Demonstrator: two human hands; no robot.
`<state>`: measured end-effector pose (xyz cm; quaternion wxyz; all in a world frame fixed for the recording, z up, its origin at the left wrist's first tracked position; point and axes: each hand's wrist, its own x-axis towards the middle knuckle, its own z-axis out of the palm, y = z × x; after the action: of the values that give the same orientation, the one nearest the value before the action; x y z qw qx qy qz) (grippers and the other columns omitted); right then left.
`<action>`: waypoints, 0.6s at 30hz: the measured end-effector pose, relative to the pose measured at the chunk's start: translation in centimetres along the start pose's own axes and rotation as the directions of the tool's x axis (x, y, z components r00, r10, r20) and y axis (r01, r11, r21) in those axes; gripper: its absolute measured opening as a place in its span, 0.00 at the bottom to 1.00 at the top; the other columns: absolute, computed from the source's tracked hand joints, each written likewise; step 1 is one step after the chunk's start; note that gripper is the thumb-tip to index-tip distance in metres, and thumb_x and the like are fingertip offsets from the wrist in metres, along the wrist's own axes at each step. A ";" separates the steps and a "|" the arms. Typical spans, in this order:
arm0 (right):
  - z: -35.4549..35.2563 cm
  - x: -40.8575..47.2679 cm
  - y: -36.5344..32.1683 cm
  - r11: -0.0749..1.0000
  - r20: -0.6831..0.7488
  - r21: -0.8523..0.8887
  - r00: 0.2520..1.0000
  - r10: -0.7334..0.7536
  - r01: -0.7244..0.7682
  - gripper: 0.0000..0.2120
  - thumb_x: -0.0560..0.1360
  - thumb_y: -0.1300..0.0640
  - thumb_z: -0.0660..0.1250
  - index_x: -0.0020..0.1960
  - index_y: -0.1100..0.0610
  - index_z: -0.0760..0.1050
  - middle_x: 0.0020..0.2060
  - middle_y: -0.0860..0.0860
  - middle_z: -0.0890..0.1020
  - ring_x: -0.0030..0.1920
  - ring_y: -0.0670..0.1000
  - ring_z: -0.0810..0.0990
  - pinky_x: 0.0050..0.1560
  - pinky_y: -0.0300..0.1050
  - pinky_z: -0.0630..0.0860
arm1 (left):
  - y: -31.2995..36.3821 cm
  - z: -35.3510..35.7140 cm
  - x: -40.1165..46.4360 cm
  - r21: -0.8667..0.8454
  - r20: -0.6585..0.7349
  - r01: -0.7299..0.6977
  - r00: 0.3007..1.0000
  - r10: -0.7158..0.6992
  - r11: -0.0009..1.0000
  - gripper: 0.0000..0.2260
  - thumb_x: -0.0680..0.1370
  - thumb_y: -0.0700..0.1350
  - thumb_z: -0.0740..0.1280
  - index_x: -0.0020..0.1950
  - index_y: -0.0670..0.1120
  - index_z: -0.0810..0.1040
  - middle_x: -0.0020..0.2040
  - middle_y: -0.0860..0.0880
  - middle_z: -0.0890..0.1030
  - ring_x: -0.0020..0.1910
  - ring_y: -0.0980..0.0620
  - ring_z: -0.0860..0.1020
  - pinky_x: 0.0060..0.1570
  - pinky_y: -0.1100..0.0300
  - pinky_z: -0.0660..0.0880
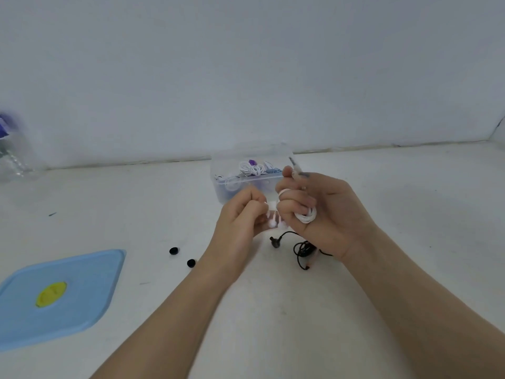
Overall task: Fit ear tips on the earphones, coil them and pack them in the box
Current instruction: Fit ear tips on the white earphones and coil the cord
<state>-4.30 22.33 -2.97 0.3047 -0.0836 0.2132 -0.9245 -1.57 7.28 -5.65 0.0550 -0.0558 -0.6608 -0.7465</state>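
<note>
My right hand (322, 212) holds white earphones (307, 216), with the cable looped round its curled fingers and the plug end sticking up by the thumb. My left hand (240, 217) pinches the cable's other end, and the white earbuds hang just below, between both hands. A clear plastic box (218, 187) stands right behind the hands and contains several coiled earphones. Black earphones (302, 248) lie tangled on the table under my right wrist. Two black ear tips (174, 251) (191, 263) sit on the table left of my left forearm.
The box's blue lid (62, 296) with a yellow centre lies flat at the near left. A clear plastic bottle (13, 157) stands at the far left against the white wall. The work surface is a white table (410, 203).
</note>
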 end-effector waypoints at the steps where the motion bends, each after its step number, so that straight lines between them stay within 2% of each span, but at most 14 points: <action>1: 0.0 0.2 0.0 1.000 -0.005 -0.009 1.000 -0.006 0.006 0.08 0.72 0.69 0.63 0.49 0.61 0.72 0.36 0.46 0.59 0.26 0.45 0.63 0.29 0.37 0.62 | 0.1 -0.1 0.0 -0.026 -0.011 0.003 1.000 -0.003 1.000 0.10 0.79 0.31 0.58 0.39 0.41 0.68 0.32 0.46 0.69 0.33 0.47 0.74 0.40 0.59 0.77; 4: -0.6 0.5 0.3 0.998 -0.044 -0.063 0.999 -0.005 0.003 0.12 0.67 0.71 0.68 0.48 0.60 0.73 0.33 0.48 0.61 0.26 0.45 0.63 0.29 0.38 0.63 | 0.1 -0.2 0.2 -0.056 -0.047 0.030 0.998 -0.033 0.998 0.09 0.79 0.31 0.57 0.40 0.39 0.67 0.36 0.44 0.65 0.34 0.43 0.73 0.35 0.59 0.77; 7: -0.9 0.6 0.6 0.993 -0.082 -0.117 0.997 -0.013 0.004 0.11 0.68 0.70 0.68 0.46 0.58 0.72 0.32 0.48 0.62 0.27 0.45 0.63 0.29 0.38 0.64 | 0.2 -0.2 0.2 -0.044 -0.084 0.072 0.994 -0.075 0.996 0.11 0.79 0.32 0.57 0.39 0.43 0.67 0.36 0.44 0.64 0.27 0.46 0.70 0.30 0.58 0.75; 9: -0.7 0.8 0.7 0.958 -0.127 -0.287 0.992 -0.028 -0.010 0.12 0.67 0.70 0.68 0.44 0.57 0.71 0.31 0.48 0.63 0.26 0.45 0.63 0.29 0.37 0.62 | 0.3 -0.1 0.2 -0.075 -0.110 0.105 0.988 -0.112 0.992 0.13 0.79 0.33 0.57 0.37 0.47 0.66 0.35 0.47 0.64 0.25 0.51 0.64 0.25 0.61 0.67; 11: -0.6 1.1 1.0 0.843 -0.184 -0.536 0.980 -0.074 -0.037 0.13 0.68 0.72 0.69 0.44 0.57 0.71 0.31 0.50 0.64 0.26 0.46 0.64 0.27 0.39 0.61 | 0.4 -0.2 0.3 -0.102 -0.140 0.124 0.981 -0.138 0.987 0.15 0.79 0.34 0.57 0.36 0.49 0.64 0.35 0.48 0.63 0.26 0.52 0.59 0.23 0.63 0.61; 14: -0.7 1.3 1.5 0.579 -0.213 -0.812 0.960 -0.182 -0.071 0.09 0.71 0.69 0.71 0.46 0.59 0.73 0.28 0.53 0.70 0.27 0.49 0.69 0.29 0.43 0.64 | 0.7 -0.6 0.6 -0.099 -0.192 0.106 0.973 -0.124 0.989 0.15 0.80 0.34 0.57 0.36 0.49 0.64 0.35 0.48 0.64 0.27 0.53 0.58 0.23 0.62 0.57; 16: -0.9 1.3 1.9 0.446 -0.205 -0.891 0.951 -0.233 -0.083 0.05 0.72 0.64 0.72 0.45 0.59 0.76 0.28 0.54 0.75 0.28 0.51 0.72 0.31 0.43 0.66 | 0.8 -0.8 0.7 -0.109 -0.216 0.081 0.971 -0.103 0.991 0.14 0.80 0.34 0.57 0.37 0.47 0.65 0.34 0.49 0.66 0.26 0.53 0.60 0.23 0.62 0.58; 18: -1.2 1.3 2.3 0.403 -0.195 -0.912 0.948 -0.250 -0.082 0.03 0.74 0.62 0.71 0.45 0.61 0.78 0.29 0.57 0.76 0.27 0.51 0.72 0.27 0.40 0.66 | 0.7 -0.9 0.8 -0.097 -0.222 0.062 0.971 -0.082 0.993 0.13 0.80 0.34 0.58 0.38 0.46 0.66 0.32 0.49 0.67 0.25 0.52 0.63 0.23 0.62 0.64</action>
<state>-4.46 20.28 -5.00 0.1258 -0.1047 0.7207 -0.6736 -2.26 6.29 -4.96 0.1002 0.0510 -0.6178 -0.7782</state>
